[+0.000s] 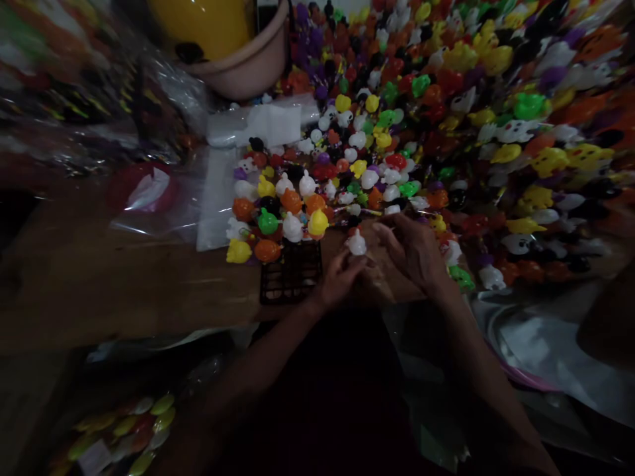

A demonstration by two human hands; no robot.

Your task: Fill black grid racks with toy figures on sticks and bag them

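Observation:
My left hand (342, 277) is closed around a small white plastic figure (356, 244), which it holds upright over the table's near edge. To its right, my right hand (409, 251) hovers by the edge of the heap, fingers partly bent and thumb apart. Just beyond those fingertips lies a whitish piece (391, 209); I cannot tell whether they touch it. Left of my left hand, a black grid tray (292, 281) has several coloured figures in its far part, among them a yellow one (318, 223) and a green one (268, 221).
A large heap of coloured figures (516, 152) covers the right and back of the wooden table (124, 284). Clear plastic bags (213, 198) lie at the left, beside a red round dish (143, 188). A pink basin (248, 73) stands behind. Below left are more coloured pieces (141, 423).

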